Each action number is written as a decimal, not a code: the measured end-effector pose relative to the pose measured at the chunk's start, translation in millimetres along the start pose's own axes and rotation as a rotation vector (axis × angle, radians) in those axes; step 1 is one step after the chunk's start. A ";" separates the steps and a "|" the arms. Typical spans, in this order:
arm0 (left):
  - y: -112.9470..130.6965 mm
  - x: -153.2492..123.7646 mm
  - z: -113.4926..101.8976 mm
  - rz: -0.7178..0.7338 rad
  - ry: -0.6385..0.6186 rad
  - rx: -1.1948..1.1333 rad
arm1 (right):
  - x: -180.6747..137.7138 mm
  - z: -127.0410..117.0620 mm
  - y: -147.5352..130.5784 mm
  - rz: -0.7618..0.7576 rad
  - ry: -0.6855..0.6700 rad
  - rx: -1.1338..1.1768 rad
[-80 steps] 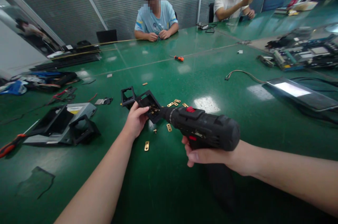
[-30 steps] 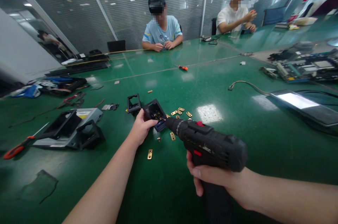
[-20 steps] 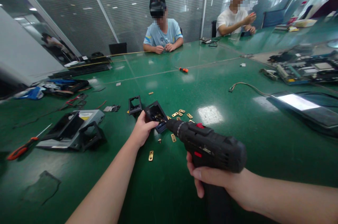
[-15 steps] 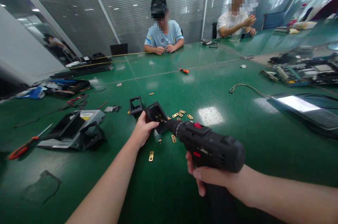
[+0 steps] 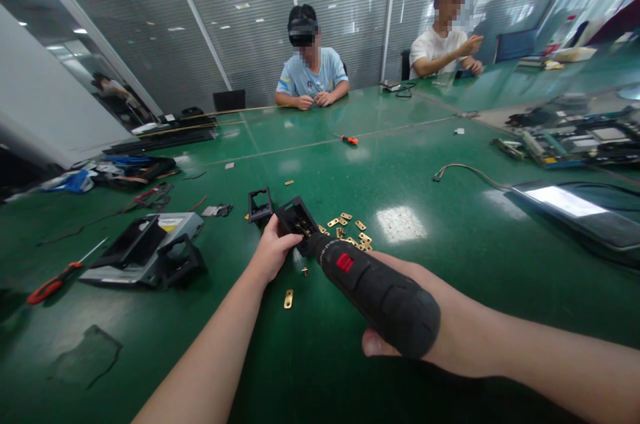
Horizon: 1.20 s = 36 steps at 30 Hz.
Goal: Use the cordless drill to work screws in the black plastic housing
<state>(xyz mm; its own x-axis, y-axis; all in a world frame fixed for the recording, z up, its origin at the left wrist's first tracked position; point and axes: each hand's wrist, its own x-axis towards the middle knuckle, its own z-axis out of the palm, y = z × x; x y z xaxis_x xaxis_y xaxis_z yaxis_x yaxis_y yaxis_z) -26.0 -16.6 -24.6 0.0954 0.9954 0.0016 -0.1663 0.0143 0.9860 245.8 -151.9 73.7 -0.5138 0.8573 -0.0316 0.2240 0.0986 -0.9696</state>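
Observation:
My left hand [image 5: 273, 249] grips a black plastic housing [image 5: 291, 209] by its left side, thumb over the near edge. Small brass-coloured parts show inside it. My right hand [image 5: 405, 291] is closed round a black cordless drill [image 5: 373, 291] with a red switch on top. The drill's front end reaches the housing's opening; its tip is hidden. Several brass plates [image 5: 360, 225] lie just beyond the drill. A small screw [image 5: 305, 271] and a single brass plate [image 5: 289, 299] rest nearer me. Behind my left hand stands another black frame [image 5: 260, 204].
At left are a black-and-grey casing [image 5: 130, 251], another black frame [image 5: 181, 261] and an orange-handled screwdriver [image 5: 55, 284]. A lit flat device [image 5: 575, 211] and circuit boards [image 5: 580, 137] lie at right. Two people sit across the green table [image 5: 310, 161].
The drill has turned, its rear dropping lower and to the left, with its top now towards me. My left hand still holds the housing in nearly the same place.

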 end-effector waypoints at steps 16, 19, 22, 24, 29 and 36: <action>-1.7 1.0 -3.4 -0.008 -0.002 0.030 | -0.3 1.5 2.0 0.034 -0.005 -0.083; -2.4 1.5 -3.9 -0.011 -0.012 0.027 | -4.4 -1.8 -0.6 0.094 -0.092 -0.105; -0.6 0.9 -1.8 -0.025 -0.020 -0.002 | -9.3 -5.3 -0.1 0.122 -0.183 -0.063; 1.4 -0.2 0.1 -0.039 -0.017 -0.023 | -11.6 -5.7 1.4 0.170 -0.236 0.009; 5.7 -2.7 3.5 -0.065 -0.004 -0.040 | -11.9 2.9 7.2 0.210 -0.276 0.288; 6.2 -2.1 5.5 -0.064 0.010 -0.041 | -14.0 13.2 22.2 0.161 -0.144 0.183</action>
<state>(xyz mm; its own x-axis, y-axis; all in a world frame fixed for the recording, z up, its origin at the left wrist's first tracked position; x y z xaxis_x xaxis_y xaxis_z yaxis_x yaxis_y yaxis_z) -21.9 -19.2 -17.5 0.0969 0.9933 -0.0631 -0.2001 0.0816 0.9764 247.0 -168.4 49.4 -0.5995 0.7724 -0.2100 0.1657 -0.1369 -0.9766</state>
